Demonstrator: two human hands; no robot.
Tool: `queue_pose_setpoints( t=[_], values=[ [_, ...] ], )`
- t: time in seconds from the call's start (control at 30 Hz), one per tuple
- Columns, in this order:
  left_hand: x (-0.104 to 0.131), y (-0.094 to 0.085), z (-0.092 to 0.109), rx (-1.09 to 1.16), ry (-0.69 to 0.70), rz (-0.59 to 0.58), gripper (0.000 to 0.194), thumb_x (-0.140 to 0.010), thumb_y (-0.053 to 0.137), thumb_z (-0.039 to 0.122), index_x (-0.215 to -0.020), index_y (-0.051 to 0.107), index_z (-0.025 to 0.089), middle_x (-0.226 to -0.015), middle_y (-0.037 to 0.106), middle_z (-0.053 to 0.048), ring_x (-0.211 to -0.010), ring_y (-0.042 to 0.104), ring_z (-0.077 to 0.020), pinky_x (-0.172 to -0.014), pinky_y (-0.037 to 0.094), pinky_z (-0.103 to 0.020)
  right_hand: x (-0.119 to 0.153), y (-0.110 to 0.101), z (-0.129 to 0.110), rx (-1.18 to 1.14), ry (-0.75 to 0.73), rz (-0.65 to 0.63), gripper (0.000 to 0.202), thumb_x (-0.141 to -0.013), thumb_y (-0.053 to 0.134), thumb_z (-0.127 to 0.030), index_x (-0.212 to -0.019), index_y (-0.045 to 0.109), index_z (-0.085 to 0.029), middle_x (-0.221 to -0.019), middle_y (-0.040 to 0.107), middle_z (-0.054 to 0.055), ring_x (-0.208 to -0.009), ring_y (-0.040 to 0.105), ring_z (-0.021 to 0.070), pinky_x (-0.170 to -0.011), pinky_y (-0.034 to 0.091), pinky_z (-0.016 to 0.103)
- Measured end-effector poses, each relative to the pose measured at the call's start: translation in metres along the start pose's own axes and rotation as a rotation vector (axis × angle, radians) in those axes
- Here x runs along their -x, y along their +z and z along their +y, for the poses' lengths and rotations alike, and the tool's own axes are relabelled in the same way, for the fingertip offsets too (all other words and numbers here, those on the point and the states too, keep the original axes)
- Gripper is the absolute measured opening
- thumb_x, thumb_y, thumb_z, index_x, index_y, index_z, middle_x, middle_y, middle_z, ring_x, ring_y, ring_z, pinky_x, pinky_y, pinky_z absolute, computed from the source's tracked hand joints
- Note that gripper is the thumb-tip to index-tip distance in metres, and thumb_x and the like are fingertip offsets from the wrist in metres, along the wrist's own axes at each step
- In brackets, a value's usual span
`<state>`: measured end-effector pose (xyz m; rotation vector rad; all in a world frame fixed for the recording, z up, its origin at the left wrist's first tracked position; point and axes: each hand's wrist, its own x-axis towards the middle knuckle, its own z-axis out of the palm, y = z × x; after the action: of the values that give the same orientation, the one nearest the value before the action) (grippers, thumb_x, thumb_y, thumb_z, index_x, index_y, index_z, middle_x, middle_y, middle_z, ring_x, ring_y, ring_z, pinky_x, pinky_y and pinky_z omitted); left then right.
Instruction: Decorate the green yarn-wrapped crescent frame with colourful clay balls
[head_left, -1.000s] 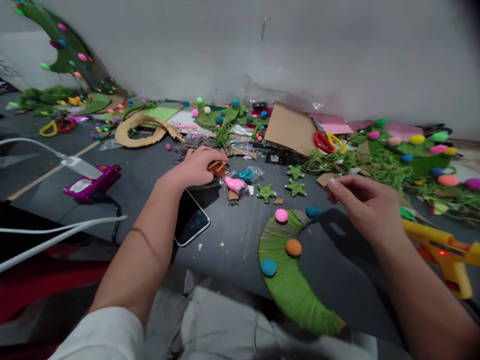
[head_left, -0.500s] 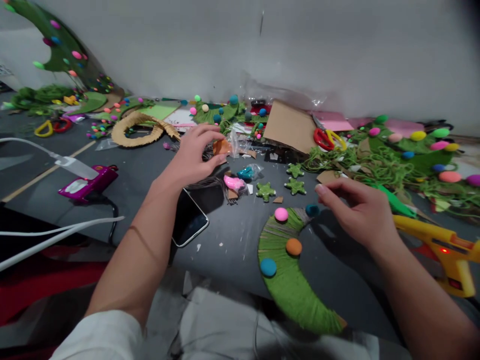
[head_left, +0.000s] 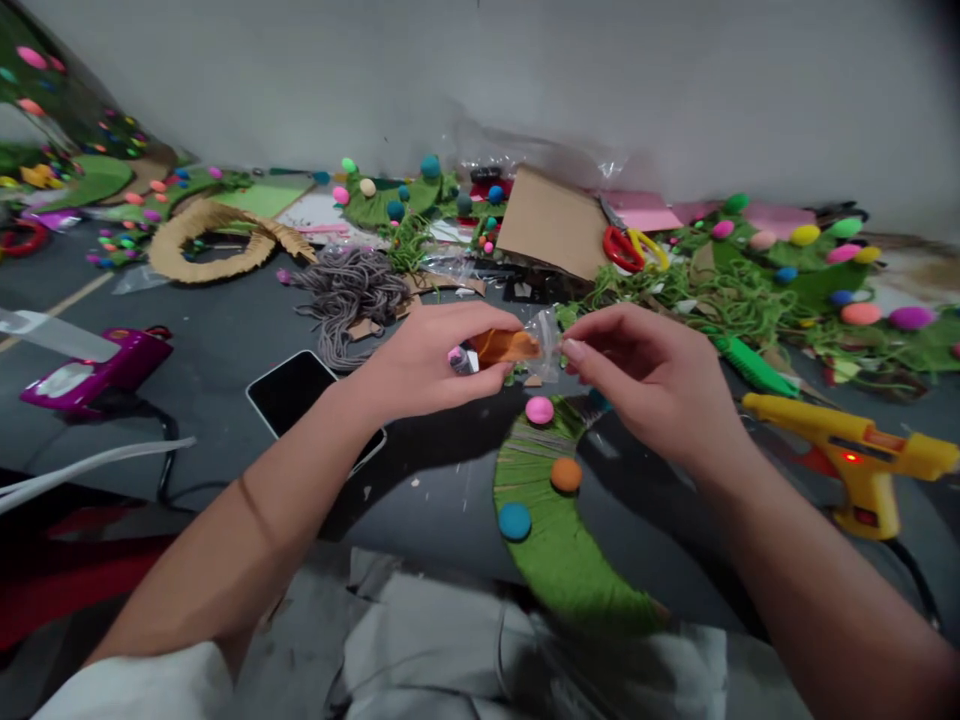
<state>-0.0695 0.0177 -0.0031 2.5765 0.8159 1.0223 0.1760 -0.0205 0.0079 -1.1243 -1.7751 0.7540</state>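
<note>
My left hand (head_left: 442,360) is closed around a small clear plastic bag (head_left: 546,345) with something orange (head_left: 504,347) inside, held above the table. My right hand (head_left: 649,370) has thumb and forefinger pinched at the bag's free end. Just below lies a green yarn-wrapped crescent (head_left: 551,545), bearing a pink ball (head_left: 539,410), an orange ball (head_left: 565,475) and a blue ball (head_left: 514,521). A teal ball at its upper tip is partly hidden by my right hand. The green stars behind my hands are mostly covered.
A phone (head_left: 289,392) and grey yarn (head_left: 356,290) lie left; a lit yellow glue gun (head_left: 862,455) stands right. Behind are cardboard (head_left: 551,225), scissors (head_left: 626,248), green yarn scraps (head_left: 660,300) and a tan ring (head_left: 169,245). A purple device (head_left: 105,365) with cables sits far left.
My left hand has lifted the orange-filled bag and brought it right and nearer. My right hand has moved left to meet the bag's end. The view has shifted slightly right.
</note>
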Motion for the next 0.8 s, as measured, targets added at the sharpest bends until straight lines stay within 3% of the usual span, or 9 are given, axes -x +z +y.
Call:
queue_pose_setpoints(
  t=[0.17, 0.47, 0.67, 0.8],
  values=[
    [0.001, 0.009, -0.004, 0.030, 0.025, -0.003, 0.025, -0.089, 0.069, 0.024, -0.113, 0.072, 0.018, -0.096, 0.078, -0.006, -0.083, 0.070, -0.0162, -0.079, 0.053, -0.027, 0.003, 0.006, 0.011, -0.071, 0.036, -0.006, 0.010, -0.086, 0.077, -0.019, -0.091, 0.069, -0.021, -0.085, 0.073, 0.000, -0.074, 0.068, 0.0145, -0.064, 0.056, 0.026],
    [0.002, 0.012, 0.000, 0.059, -0.079, -0.018, 0.027, -0.087, 0.071, 0.030, -0.113, 0.076, 0.024, -0.103, 0.080, -0.005, -0.089, 0.074, -0.0188, -0.084, 0.057, -0.031, 0.006, 0.007, 0.013, 0.141, 0.002, 0.033, 0.011, -0.085, 0.069, -0.015, -0.090, 0.076, -0.023, -0.083, 0.075, 0.000, -0.073, 0.067, 0.0161, -0.065, 0.054, 0.029],
    [0.003, 0.012, -0.001, 0.109, -0.131, -0.017, 0.030, -0.088, 0.075, 0.034, -0.117, 0.078, 0.026, -0.105, 0.082, -0.005, -0.088, 0.076, -0.0189, -0.081, 0.059, -0.030, 0.006, 0.001, 0.015, 0.116, -0.052, -0.084, 0.019, -0.086, 0.081, -0.034, -0.104, 0.083, -0.028, -0.090, 0.073, 0.002, -0.074, 0.064, 0.0157, -0.066, 0.054, 0.030],
    [0.003, 0.012, 0.000, 0.094, -0.096, -0.042, 0.030, -0.089, 0.075, 0.033, -0.117, 0.079, 0.024, -0.106, 0.083, -0.005, -0.089, 0.077, -0.0186, -0.084, 0.059, -0.028, 0.006, 0.006, 0.018, 0.105, -0.061, -0.087, 0.021, -0.087, 0.082, -0.037, -0.106, 0.083, -0.029, -0.089, 0.071, 0.001, -0.071, 0.062, 0.0146, -0.065, 0.052, 0.030]
  ],
)
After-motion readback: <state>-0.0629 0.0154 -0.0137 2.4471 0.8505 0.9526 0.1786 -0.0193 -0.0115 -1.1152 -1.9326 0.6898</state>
